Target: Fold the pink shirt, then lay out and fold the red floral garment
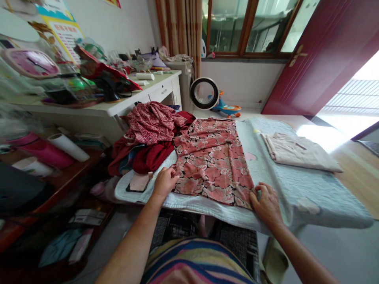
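A floral top (214,161) in coral, tan and black lies spread on a pale blue quilted cover (260,138), with some creases across it. My left hand (166,181) has its fingers curled in at the top's lower left edge, gripping the fabric. At the lower right corner, my right hand (266,203) pinches the hem between thumb and fingers. A heap of red patterned clothes (152,122) sits just beyond my left hand, and a phone-like flat item (138,182) lies beside that wrist. On the right rests a folded cream garment (299,152).
A cluttered white desk (118,106) stands at the left, above a low wooden shelf (97,157) with a pink bottle (41,150). Behind are a washing machine (186,75) with its round door (204,93) open, a blue ride-on toy (225,107) and a red door (314,59).
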{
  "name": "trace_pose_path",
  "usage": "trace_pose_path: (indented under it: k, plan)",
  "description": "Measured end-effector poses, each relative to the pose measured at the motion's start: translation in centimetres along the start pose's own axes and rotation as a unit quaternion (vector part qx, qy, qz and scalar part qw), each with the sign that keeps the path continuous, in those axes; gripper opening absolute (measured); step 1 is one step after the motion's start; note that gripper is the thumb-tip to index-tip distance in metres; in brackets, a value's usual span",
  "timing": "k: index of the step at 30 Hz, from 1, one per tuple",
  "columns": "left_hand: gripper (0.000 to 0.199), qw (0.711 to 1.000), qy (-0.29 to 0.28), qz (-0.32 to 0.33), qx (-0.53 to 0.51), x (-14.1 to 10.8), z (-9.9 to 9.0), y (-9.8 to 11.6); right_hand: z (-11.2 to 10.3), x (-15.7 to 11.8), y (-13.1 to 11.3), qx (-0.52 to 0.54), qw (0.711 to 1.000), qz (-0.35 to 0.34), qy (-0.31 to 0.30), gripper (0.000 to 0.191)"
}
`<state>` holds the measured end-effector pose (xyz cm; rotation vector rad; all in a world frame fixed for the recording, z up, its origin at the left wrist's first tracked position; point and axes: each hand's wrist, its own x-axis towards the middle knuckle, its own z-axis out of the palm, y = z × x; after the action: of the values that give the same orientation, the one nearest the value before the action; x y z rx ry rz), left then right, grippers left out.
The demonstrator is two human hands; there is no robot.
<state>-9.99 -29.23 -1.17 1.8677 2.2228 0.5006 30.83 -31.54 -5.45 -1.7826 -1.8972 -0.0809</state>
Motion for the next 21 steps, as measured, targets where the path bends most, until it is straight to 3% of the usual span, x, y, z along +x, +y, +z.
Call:
trace_pose_path:
  k: [5, 14, 21]
  plan:
    - [0.005, 0.997, 0.010, -0.049, -0.053, -0.1, -1.3, -0.7, 0.0, 0.0, 0.0, -0.008, 1.000, -0.009, -0.008, 0.019]
    - [0.024, 0.995, 0.046, -0.040, 0.085, -0.1, -0.1, -1.4, -0.4, 0.0, -0.2, 0.016, 1.000, 0.011, -0.018, 0.017]
    - [0.026, 0.996, 0.010, -0.078, 0.047, -0.2, -0.6, -2.0, -0.4, -0.1, -0.2, 0.020, 1.000, 0.011, -0.011, 0.013]
